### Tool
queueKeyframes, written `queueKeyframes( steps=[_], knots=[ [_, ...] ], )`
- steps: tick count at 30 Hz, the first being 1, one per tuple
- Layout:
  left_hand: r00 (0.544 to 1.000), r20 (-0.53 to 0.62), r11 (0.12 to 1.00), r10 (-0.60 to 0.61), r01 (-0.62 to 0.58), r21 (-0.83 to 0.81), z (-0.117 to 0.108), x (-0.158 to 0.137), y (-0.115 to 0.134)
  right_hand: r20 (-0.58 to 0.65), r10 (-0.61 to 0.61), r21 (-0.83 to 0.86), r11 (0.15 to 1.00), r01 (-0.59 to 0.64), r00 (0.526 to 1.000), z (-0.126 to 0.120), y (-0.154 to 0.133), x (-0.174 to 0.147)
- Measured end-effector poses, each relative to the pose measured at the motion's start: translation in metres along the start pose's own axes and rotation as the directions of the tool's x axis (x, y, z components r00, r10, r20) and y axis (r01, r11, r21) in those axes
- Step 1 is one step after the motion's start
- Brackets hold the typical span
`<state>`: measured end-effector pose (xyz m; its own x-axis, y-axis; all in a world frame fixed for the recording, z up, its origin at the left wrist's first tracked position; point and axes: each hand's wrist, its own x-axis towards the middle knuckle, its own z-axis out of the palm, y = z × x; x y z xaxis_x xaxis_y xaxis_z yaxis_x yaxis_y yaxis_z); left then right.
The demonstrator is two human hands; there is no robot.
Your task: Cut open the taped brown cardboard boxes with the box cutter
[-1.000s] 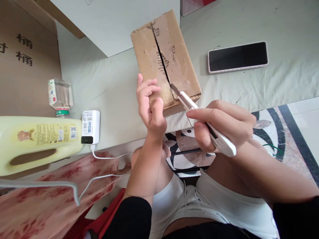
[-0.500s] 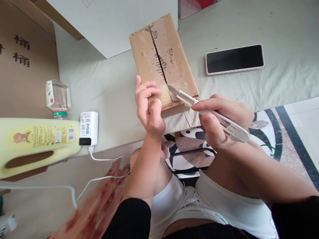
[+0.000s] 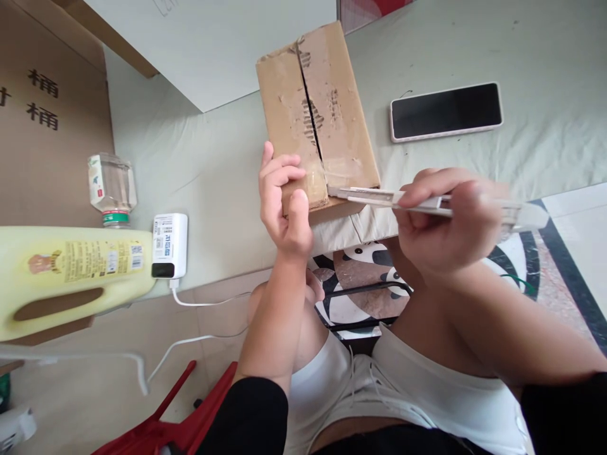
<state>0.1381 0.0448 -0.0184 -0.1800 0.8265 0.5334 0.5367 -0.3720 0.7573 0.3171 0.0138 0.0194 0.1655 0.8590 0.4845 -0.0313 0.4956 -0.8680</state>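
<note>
A worn cardboard box (image 3: 346, 126) lies on the cloth-covered table, with a dark slit along its top seam. My left hand (image 3: 285, 205) grips its near left corner, the fingers curled over the top and the thumb at the front. In my right hand (image 3: 448, 221) is a white utility knife (image 3: 370, 196), held nearly level. Its blade reaches the near edge of the box, where the seam ends. The tip's exact depth in the tape is hard to make out.
A phone (image 3: 446, 112) lies to the right of the box. On the left are a white power bank (image 3: 169, 243) with a cable, a yellow jug (image 3: 85, 253) and a clear bottle (image 3: 114, 183). A large white box (image 3: 227, 44) stands behind.
My right hand has moved right and turned the knife flatter, its blade shifting to the box's near edge. The box has shifted slightly right. At lower left, a blurred patterned shape is gone, exposing something red.
</note>
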Motion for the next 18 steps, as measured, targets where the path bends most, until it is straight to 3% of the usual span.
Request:
queueKeyframes(
  steps=[2, 5, 7, 8, 10, 12, 14, 18],
  knots=[
    [1.000, 0.007, 0.998, 0.028, -0.028, -0.051, 0.000, 0.003, -0.002, -0.070, 0.023, 0.144, 0.990, -0.013, 0.997, -0.002, 0.004, 0.008],
    [0.999, 0.015, 0.994, 0.031, -0.030, -0.102, -0.001, 0.009, -0.004, -0.252, 0.034, 0.228, 0.973, 0.025, 0.967, -0.008, 0.016, 0.022],
    [1.000, 0.011, 0.992, 0.005, -0.004, -0.129, -0.003, 0.013, -0.005, -0.338, 0.047, 0.221, 0.975, 0.030, 0.940, -0.012, 0.027, 0.027],
    [1.000, 0.009, 0.989, -0.009, 0.010, -0.146, -0.005, 0.014, -0.006, -0.324, 0.045, 0.163, 0.987, 0.009, 0.945, -0.013, 0.032, 0.028],
    [0.999, 0.006, 0.982, -0.031, 0.032, -0.185, -0.009, 0.017, -0.009, -0.180, 0.039, -0.054, 0.997, -0.049, 0.983, -0.015, 0.042, 0.026],
    [0.999, -0.006, 0.971, -0.036, 0.033, -0.237, -0.013, 0.018, -0.011, 0.016, 0.076, -0.300, 0.952, -0.068, 0.997, -0.015, 0.048, 0.022],
    [0.997, -0.048, 0.951, -0.052, 0.035, -0.307, -0.014, 0.019, -0.011, 0.161, 0.160, -0.465, 0.883, -0.068, 0.974, -0.013, 0.053, 0.018],
    [0.953, -0.205, 0.886, -0.221, 0.109, -0.450, -0.018, 0.022, -0.006, 0.255, 0.347, -0.660, 0.744, -0.099, 0.902, -0.006, 0.061, 0.013]
  ],
)
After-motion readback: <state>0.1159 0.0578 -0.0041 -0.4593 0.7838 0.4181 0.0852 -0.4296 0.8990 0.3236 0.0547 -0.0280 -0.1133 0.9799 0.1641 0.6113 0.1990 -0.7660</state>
